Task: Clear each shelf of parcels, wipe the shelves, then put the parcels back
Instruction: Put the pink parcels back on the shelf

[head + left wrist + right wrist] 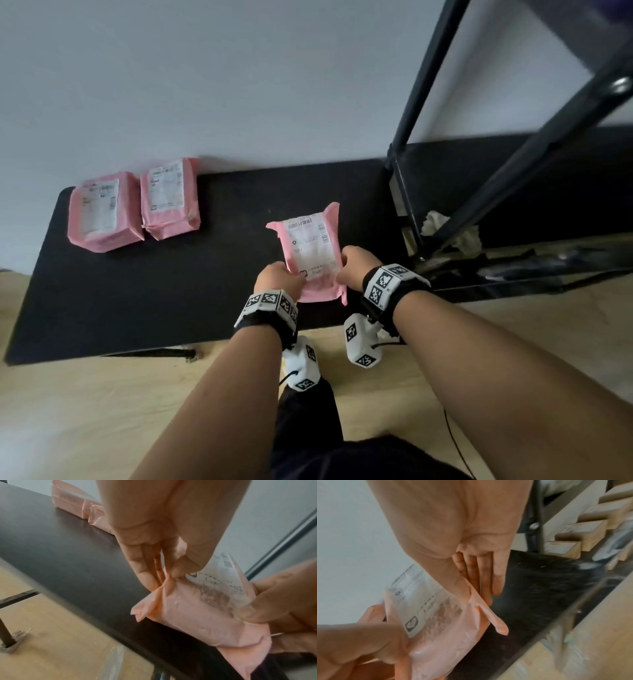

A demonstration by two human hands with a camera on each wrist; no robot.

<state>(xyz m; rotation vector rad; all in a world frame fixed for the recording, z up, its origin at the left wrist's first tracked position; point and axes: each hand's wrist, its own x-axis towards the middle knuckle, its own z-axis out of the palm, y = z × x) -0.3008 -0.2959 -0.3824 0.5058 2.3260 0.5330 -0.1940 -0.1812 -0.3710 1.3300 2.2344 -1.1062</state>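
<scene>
I hold a pink parcel (310, 250) with a white label by its two long sides, low over the black table (171, 291). My left hand (291, 274) pinches its left edge between thumb and fingers (145, 574). My right hand (346, 263) grips the right edge, thumb on top and fingers (488, 581) straight underneath. The parcel (197, 615) fills the left wrist view, and in the right wrist view the parcel (436, 622) is tilted. Whether it touches the table I cannot tell. Two more pink parcels (102, 212) (169, 197) lie side by side at the table's far left.
A black metal shelf frame (411, 192) stands right of the table, with a crumpled cloth (466, 236) on its low shelf. Several brown cardboard boxes (565, 547) sit lined up beyond the frame. The floor (102, 411) is light wood, and a white wall backs the table.
</scene>
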